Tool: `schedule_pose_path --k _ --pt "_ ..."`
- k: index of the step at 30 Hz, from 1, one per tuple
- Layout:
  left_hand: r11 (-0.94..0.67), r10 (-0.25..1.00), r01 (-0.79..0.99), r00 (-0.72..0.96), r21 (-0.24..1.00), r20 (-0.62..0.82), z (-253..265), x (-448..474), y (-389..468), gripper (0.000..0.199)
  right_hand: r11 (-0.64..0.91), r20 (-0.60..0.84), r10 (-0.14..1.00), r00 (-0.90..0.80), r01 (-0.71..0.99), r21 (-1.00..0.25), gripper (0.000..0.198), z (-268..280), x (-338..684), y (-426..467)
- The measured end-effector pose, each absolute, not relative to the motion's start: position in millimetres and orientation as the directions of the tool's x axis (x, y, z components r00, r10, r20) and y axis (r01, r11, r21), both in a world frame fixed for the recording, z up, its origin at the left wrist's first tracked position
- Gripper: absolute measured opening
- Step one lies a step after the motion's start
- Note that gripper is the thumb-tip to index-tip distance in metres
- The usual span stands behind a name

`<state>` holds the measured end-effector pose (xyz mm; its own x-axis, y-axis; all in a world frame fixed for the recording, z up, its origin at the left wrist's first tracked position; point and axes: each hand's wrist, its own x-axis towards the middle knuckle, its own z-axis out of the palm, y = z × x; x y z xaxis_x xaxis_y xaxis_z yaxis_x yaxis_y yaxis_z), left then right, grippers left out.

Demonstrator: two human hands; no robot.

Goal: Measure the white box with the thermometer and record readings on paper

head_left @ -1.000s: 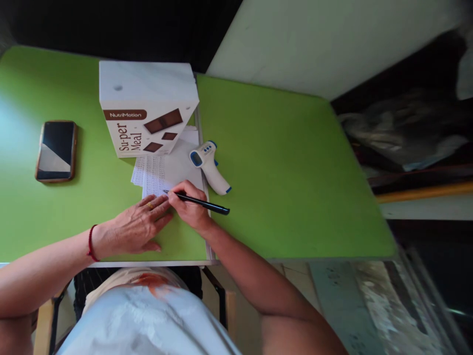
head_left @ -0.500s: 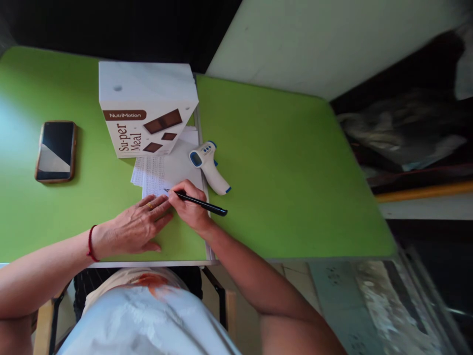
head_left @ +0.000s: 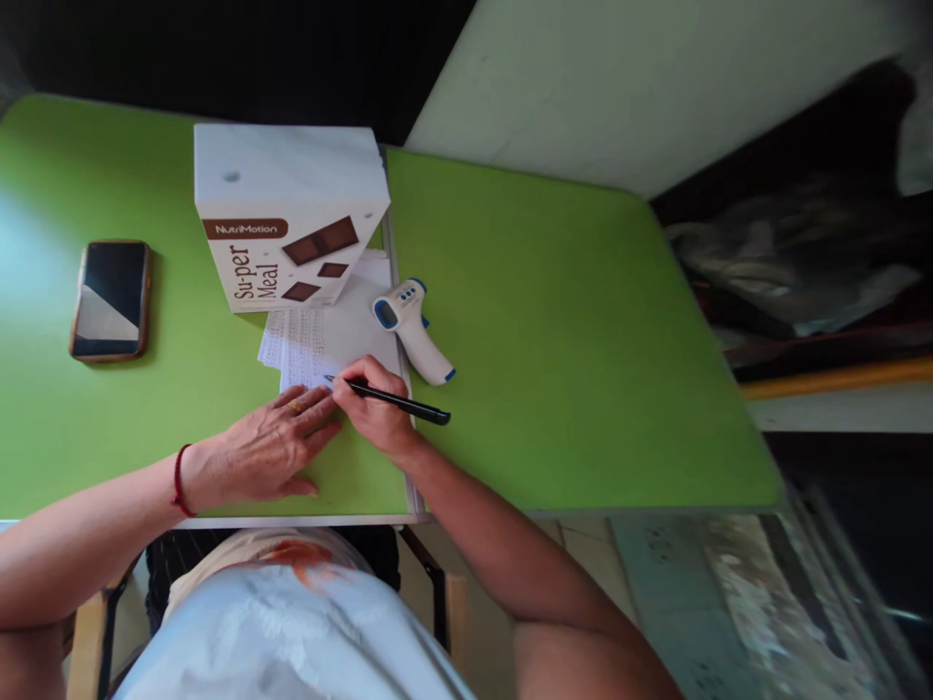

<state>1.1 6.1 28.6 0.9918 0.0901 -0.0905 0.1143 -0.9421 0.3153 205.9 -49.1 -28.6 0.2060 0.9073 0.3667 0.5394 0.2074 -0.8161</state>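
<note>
My right hand (head_left: 375,403) grips a black pen (head_left: 408,403), its tip down at the written sheet of paper (head_left: 350,335). Rows of small handwriting fill the left side of that sheet. Flat across the paper's lower edge and the tabletop lies my left hand (head_left: 281,442), fingers stretched out, a ring on one finger. Just beyond my right hand, a white and blue infrared thermometer (head_left: 412,331) rests on its side, partly over the paper's right edge. A white NutriMotion box (head_left: 292,214) stands at the far end of the sheets and hides part of them.
A smartphone (head_left: 111,299) lies face up on the left of the green table (head_left: 569,340). A seam in the tabletop runs beside the papers. To the right, a dark shelf holds a plastic-wrapped bundle (head_left: 794,258). A pale wall (head_left: 583,87) rises behind.
Almost nothing differs. The pen's back end has shifted very slightly to the right; both hands keep their places.
</note>
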Motion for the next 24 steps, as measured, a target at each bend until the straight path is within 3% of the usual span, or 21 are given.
schedule_pose_path --k 5,9,12,14,18,21,24 --pt "-0.928 0.093 0.114 0.993 0.355 -0.073 26 0 7 0.085 0.195 0.368 0.908 0.2 0.575 -0.795 0.018 -32 208 -50" --pt "-0.915 0.11 0.113 0.994 0.387 -0.03 24 -1 6 0.082 0.266 0.494 0.847 0.195 0.649 -0.713 0.015 -37 210 -50" --pt "-0.916 0.133 0.126 0.991 0.38 -0.008 24 -1 10 0.071 0.357 0.601 0.79 0.122 0.705 -0.613 0.017 -43 214 -48" --pt "-0.906 0.181 0.176 0.983 0.384 -0.024 26 -3 17 0.058 0.376 0.615 0.785 0.073 0.733 -0.568 0.029 -49 219 -47" --pt "-0.806 0.444 0.435 0.893 0.403 -0.075 34 -11 42 0.034 0.349 0.579 0.816 0.015 0.784 -0.513 0.049 -57 227 -45" --pt "-0.572 0.769 0.728 0.636 0.377 -0.063 39 -20 65 0.03 0.373 0.59 0.808 0.003 0.773 -0.514 0.047 -58 229 -44" --pt "-0.338 0.92 0.842 0.39 0.421 -0.043 33 -30 88 0.025 0.379 0.588 0.809 0.015 0.751 -0.541 0.04 -56 229 -44"
